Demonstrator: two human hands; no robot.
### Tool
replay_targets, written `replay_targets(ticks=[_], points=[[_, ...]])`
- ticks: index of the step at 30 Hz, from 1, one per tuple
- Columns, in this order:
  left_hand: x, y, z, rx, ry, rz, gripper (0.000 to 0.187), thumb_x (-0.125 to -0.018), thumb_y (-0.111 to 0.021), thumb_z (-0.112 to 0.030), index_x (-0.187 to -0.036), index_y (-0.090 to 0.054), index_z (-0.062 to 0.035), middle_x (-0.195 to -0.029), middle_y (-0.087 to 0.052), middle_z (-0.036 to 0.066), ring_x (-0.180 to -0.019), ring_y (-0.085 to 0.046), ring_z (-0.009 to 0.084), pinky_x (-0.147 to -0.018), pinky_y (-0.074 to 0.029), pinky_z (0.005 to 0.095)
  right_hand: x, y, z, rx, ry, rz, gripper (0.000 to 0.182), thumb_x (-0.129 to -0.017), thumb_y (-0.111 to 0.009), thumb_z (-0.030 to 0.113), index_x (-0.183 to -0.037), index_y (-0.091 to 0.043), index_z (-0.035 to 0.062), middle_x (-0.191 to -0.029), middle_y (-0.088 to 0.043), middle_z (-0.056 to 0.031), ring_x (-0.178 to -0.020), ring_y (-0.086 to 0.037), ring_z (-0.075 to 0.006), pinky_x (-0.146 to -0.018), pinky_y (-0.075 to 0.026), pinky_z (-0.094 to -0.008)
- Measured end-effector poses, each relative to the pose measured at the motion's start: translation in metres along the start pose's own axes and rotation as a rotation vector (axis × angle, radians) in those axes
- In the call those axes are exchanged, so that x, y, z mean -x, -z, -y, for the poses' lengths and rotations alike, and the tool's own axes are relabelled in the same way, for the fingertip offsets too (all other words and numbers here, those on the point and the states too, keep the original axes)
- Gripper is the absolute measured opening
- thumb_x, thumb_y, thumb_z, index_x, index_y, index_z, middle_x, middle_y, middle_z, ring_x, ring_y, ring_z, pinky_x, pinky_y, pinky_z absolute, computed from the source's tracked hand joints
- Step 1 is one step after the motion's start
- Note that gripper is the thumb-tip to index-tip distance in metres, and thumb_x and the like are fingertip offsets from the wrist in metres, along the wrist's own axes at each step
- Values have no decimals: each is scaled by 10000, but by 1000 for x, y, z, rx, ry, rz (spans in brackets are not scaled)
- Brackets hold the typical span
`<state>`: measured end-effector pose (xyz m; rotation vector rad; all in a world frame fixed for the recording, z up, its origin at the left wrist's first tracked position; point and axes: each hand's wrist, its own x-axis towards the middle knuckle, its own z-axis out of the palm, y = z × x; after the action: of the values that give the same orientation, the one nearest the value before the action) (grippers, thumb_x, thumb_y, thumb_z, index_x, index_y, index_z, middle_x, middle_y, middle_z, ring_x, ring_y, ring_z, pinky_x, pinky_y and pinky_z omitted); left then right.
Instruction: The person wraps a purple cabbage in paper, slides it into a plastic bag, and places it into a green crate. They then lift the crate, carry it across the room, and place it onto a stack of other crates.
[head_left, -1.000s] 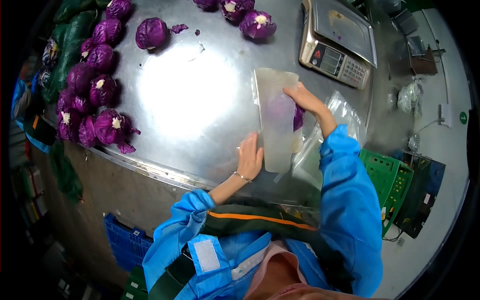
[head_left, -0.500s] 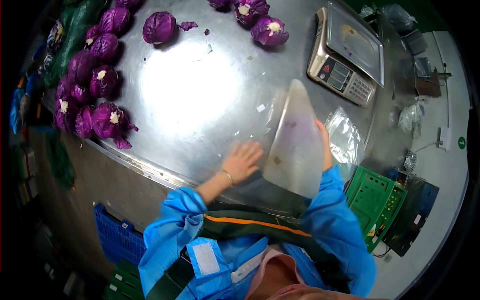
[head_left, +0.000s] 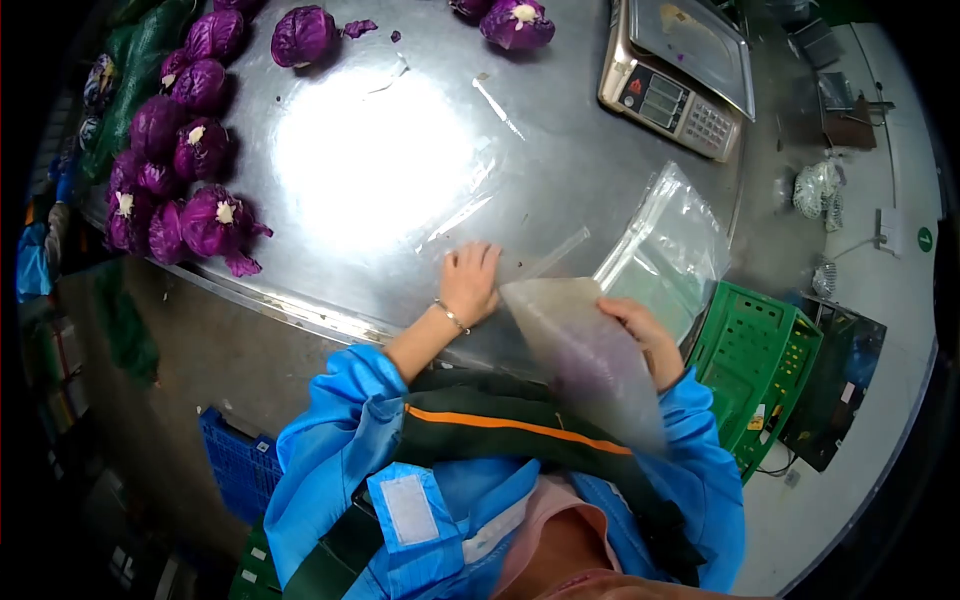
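Note:
My right hand (head_left: 645, 340) grips the edge of a stiff, cloudy plastic sheet (head_left: 590, 350) with a purple stain. The sheet is tilted and somewhat blurred, near my apron at the table's front edge. My left hand (head_left: 470, 283) rests on the steel table (head_left: 400, 200), fingers stretched forward, holding nothing. Beside the sheet lies a thin clear plastic strip (head_left: 558, 253). A pile of clear plastic bags (head_left: 670, 250) lies just beyond my right hand.
Several red cabbages (head_left: 210, 220) are heaped at the table's left, with another red cabbage (head_left: 518, 22) at the back. A weighing scale (head_left: 670, 100) stands back right. A green crate (head_left: 750, 370) is to the right, and a blue crate (head_left: 238, 465) lies below left.
My right hand has drawn the sheet back toward my body and turned it. The left hand has shifted slightly forward. Clear plastic strips now show on the table, and the bags look more spread out.

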<state>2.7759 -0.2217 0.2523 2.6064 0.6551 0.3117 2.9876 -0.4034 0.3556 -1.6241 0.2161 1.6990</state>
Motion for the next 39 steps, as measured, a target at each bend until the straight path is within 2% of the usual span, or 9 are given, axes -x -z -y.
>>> replay_targets(ticks=[8, 11, 13, 19, 26, 27, 30, 32, 39], points=[[7, -21, 22, 134, -126, -147, 273, -716, -568, -42, -985, -580, -83, -883, -564, 77, -821, -528, 255, -694, -410, 334, -8, -16, -27, -11, 32, -89, 326, -859, -574, 252, -1022, -602, -28, -944, -634, -95, -811, -608, -167, -705, -494, -295], [-21, 13, 0, 296, -31, -430, 180, -734, -546, -29, -908, -581, -56, -862, -555, 92, -807, -523, 266, -729, -417, 369, -36, -16, -15, 363, 476, -192, 340, -902, -476, 246, -1089, -563, -25, -1071, -604, -140, -939, -588, -230, -813, -462, -329], [-42, 26, -14, 355, -83, -475, 186, -724, -586, 16, -899, -594, -48, -867, -570, 98, -808, -531, 277, -721, -421, 368, -72, -33, 1, 1442, 829, -465, 326, -898, -453, 241, -1060, -568, -17, -1043, -602, -175, -946, -572, -298, -845, -433, -348], [-43, 17, -5, 396, -97, -563, 232, -740, -606, 26, -963, -575, -32, -922, -561, 110, -904, -519, 291, -813, -386, 370, -68, -86, 32, 885, 1054, -484, 382, -831, -527, 138, -1193, -480, 26, -1127, -538, -191, -947, -571, -332, -800, -466, -363], [7, 11, -21, 294, 562, -647, 853, -677, -760, -237, -1327, -265, 6, -1251, -337, 250, -1202, -296, 371, -1019, -180, 467, -95, -36, 112, 689, 363, 107, 898, -769, -616, -24, -1426, -21, 123, -1340, -365, -208, -665, -625, -185, -551, -518, -261], [12, 11, -23, 296, 672, -582, 970, -693, -764, -268, -1362, -135, 46, -1294, -295, 282, -1215, -321, 365, -1028, -228, 453, -110, -34, 112, 667, 360, 174, 625, -815, -593, 57, -1367, -300, 64, -1241, -474, -245, -571, -604, -161, -461, -491, -285], [17, -20, -12, 1166, 972, -385, 974, -720, -752, -283, -1359, -101, 60, -1317, -298, 288, -1173, -409, 334, -966, -356, 393, -133, -27, 95, 881, 338, 168, 332, -856, -559, 136, -1175, -548, 45, -1006, -630, -197, -638, -621, -159, -538, -502, -281], [18, -19, -15, 1128, 875, -305, 870, -756, -725, -275, -1341, -184, 76, -1258, -419, 244, -1090, -501, 275, -897, -427, 336, -143, 3, 29, 1049, 1038, -98, 235, -886, -520, 196, -969, -649, 17, -766, -662, -119, -723, -632, -162, -640, -501, -269], [13, 0, -25, 974, 718, 129, 577, -829, -623, -330, -1182, -396, 66, -1071, -564, 204, -983, -566, 258, -833, -441, 343, -102, 30, -45, 75, 643, -141, 265, -909, -499, 142, -1143, -548, 27, -1019, -626, -82, -863, -598, -140, -720, -469, -239]])
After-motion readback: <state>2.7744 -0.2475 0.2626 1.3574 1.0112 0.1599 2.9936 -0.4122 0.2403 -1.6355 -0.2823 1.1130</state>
